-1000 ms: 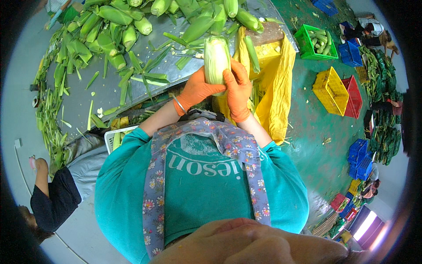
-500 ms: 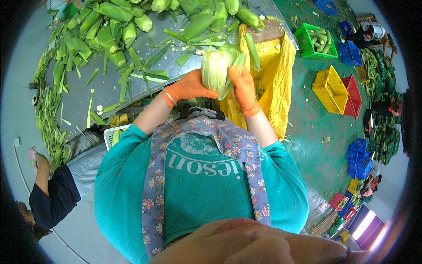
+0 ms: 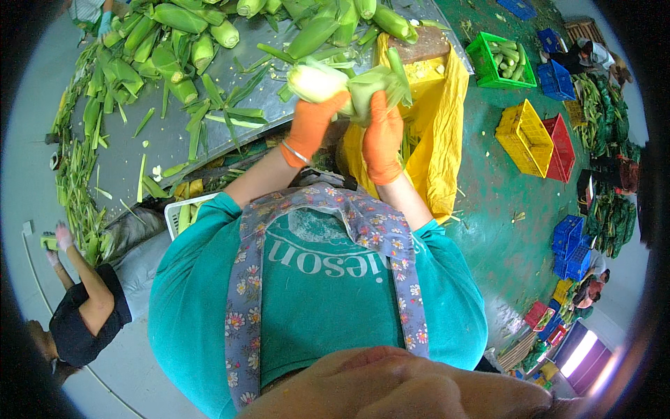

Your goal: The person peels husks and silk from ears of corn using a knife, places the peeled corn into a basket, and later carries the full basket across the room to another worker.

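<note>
My left hand (image 3: pixel 315 126), in an orange glove, is closed around a pale ear of corn (image 3: pixel 317 82), its tip pointing left over the table edge. Loose green corn husk (image 3: pixel 373 87) is gripped in my right hand (image 3: pixel 383 140), also gloved in orange, just to the right of the ear. The ear is slightly blurred, and I cannot make out whether the husk is still joined to it. Below and right of my hands hangs a yellow bag (image 3: pixel 447 133) with husk scraps inside.
Unhusked corn ears (image 3: pixel 180 19) lie heaped along the far side of the metal table (image 3: pixel 167 143), with husk strips scattered about. A white basket (image 3: pixel 172 222) stands by my left side. Green (image 3: pixel 481 59) and yellow crates (image 3: pixel 513 150) stand on the floor at right. Another person (image 3: pixel 87 314) works at left.
The ear has tipped over to the left, and its pale kernels now show. My right hand has pulled husk to the right. The person at left now has both arms raised with something green.
</note>
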Tool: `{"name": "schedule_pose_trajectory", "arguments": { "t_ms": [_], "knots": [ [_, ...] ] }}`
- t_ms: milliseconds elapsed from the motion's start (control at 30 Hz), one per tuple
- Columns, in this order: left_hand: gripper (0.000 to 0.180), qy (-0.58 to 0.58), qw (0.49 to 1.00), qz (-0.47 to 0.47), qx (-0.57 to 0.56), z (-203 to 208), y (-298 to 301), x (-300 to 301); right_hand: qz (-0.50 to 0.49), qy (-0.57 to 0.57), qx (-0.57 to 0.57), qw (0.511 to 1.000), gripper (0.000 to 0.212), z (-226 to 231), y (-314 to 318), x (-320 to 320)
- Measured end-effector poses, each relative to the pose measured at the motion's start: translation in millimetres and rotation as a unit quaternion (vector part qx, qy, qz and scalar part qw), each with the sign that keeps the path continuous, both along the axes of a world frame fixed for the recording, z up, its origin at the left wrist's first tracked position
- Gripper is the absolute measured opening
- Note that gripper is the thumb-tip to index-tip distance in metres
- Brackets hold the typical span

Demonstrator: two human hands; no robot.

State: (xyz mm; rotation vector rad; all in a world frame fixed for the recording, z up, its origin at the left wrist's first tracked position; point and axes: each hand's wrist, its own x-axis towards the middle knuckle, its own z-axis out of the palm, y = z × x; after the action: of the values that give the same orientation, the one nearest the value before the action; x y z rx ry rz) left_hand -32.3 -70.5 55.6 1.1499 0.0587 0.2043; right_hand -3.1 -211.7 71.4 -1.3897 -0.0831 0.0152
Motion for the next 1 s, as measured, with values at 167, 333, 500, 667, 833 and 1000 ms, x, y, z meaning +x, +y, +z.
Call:
{"name": "schedule_pose_trajectory", "arguments": {
  "t_ms": [167,333,500,667,833,1000],
  "knots": [
    [0.052,0.078,0.874,0.096,-0.47,3.9,84.5,6.8,0.006,-0.007,0.19,0.982,0.032,-45.1,-174.9,61.5],
    [0.065,0.022,0.958,-0.026,-0.285,3.0,114.7,-5.5,-0.105,0.061,-0.268,0.956,0.048,-45.7,-238.5,82.3],
    [0.072,-0.002,0.975,-0.171,-0.144,19.8,59.4,-2.0,0.106,-0.004,-0.235,0.966,0.05,-14.4,-123.3,49.9],
    [0.067,-0.016,0.973,-0.137,-0.183,14.9,34.5,0.4,0.212,-0.176,-0.24,0.931,0.041,11.9,-23.2,5.0],
    [0.068,0.046,0.961,-0.087,-0.259,-4.9,56.5,7.8,0.275,0.145,0.152,0.938,0.026,-1.1,-34.1,4.6],
    [0.078,-0.015,0.97,-0.143,-0.195,8.7,110.4,-11.3,0.204,0.121,-0.13,0.963,0.027,24.8,-114.1,25.1]
  ]
}}
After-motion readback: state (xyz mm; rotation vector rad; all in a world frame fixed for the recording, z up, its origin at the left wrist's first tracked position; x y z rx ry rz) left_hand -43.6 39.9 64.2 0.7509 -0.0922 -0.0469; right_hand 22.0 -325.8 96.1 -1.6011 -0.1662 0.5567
